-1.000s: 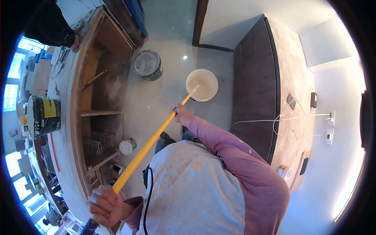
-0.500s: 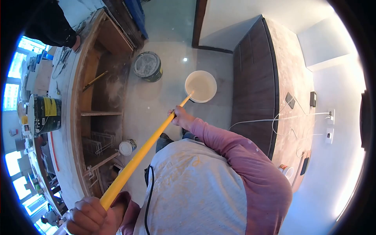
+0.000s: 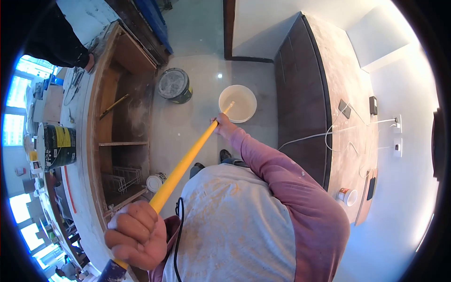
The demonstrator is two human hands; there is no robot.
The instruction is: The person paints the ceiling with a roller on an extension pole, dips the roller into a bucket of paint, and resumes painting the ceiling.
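A long yellow pole point(image 3: 182, 165) runs diagonally across the view. My left hand point(image 3: 136, 234) is closed in a fist around its near end, just above a dark grip point(image 3: 112, 271). Further along, my right hand point(image 3: 225, 127) wraps round the pole close to its far end. That tip reaches over the rim and into a white bucket point(image 3: 251, 105) standing on the floor, overlapping the bucket's pale inside.
A lidded dark bucket point(image 3: 174, 84) stands left of the white one, and a small tub point(image 3: 156, 182) by the open wooden cabinet point(image 3: 124, 144). Another bucket point(image 3: 58, 145) sits on the counter. At right, cables point(image 3: 305, 139) cross a dark cabinet point(image 3: 303, 108). A person's sleeve point(image 3: 61, 42) shows top left.
My left hand has moved up and right, bringing the dark grip into view. My right hand has shifted forward, toward the white bucket. The pole tip sits further inside the bucket.
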